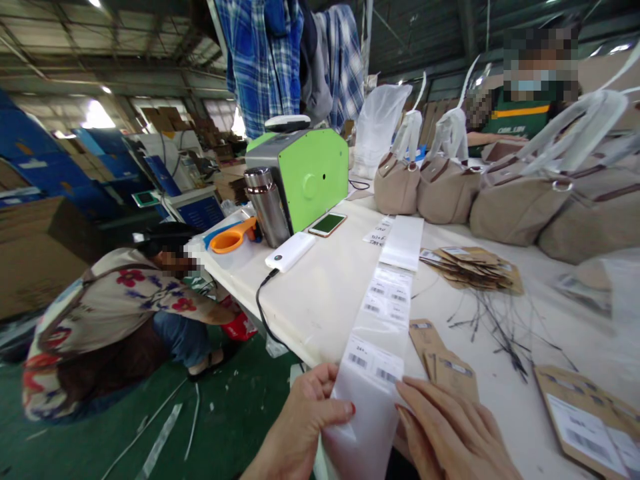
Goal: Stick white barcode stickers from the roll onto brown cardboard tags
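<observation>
A long strip of barcode labels [383,343] on glossy backing paper runs down the table toward me and over its front edge. My left hand [310,417] grips the strip's left side, thumb on top and fingers underneath. At the opposite side, my right hand [445,427] has its thumb and index fingertip close together on the strip's edge, beside a lower label; the other fingers lie extended. Brown cardboard tags [447,367] sit just beyond my right hand. More tags with white labels [585,420] lie at the right, near a pile of strung tags [475,267].
Beige handbags [450,190] with wrapped handles line the back right. A green machine [317,177], steel flask [267,207], phone [327,225], white power bank [290,252] and orange tape ring [233,238] stand left. One person [120,313] crouches on the floor; another [525,113] is behind the bags.
</observation>
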`<state>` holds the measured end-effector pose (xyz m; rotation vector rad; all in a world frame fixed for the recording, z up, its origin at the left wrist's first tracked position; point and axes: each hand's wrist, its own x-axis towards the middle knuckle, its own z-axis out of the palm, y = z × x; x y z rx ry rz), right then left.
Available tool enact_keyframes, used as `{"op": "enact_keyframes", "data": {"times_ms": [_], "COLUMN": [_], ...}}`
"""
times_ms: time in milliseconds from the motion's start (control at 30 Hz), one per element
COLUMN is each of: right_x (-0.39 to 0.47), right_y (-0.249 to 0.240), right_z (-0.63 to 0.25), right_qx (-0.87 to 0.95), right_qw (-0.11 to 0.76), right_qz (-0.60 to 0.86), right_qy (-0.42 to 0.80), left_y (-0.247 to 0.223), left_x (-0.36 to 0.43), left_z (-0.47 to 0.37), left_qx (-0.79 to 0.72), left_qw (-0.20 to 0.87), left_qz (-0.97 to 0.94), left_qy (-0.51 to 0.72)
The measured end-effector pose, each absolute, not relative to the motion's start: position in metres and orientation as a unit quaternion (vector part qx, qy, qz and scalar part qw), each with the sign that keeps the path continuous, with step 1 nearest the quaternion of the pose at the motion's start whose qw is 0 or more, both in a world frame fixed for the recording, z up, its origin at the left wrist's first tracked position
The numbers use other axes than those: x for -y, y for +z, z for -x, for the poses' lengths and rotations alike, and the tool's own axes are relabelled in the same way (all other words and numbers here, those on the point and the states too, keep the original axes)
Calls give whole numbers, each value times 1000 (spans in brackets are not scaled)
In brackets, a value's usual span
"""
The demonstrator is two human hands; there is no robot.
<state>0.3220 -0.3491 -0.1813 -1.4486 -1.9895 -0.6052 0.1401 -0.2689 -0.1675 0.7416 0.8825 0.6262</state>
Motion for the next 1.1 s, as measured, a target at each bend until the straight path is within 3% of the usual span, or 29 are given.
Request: {"op": "enact_keyframes", "data": {"times_ms": [267,633,933,1100], "right_x": [321,319,313,313], "right_y": [-178,-180,-183,-189], "right_z": [-289,-282,-286,-286], "right_qx": [722,626,663,619], "right_qw": [355,437,424,442], "right_qz": [574,645,616,649], "right_qy": [-155,17,-30,15], "left_y": [-154,-153,-168,-170], "left_x": [271,273,265,267], "left_z": [-152,-151,-150,-147], "left_qx": [-344,-367,-357,-369], "left_qw": [814,767,781,760], "left_qz": [-373,-431,-415,-445], "left_qy": [284,302,300,298]}}
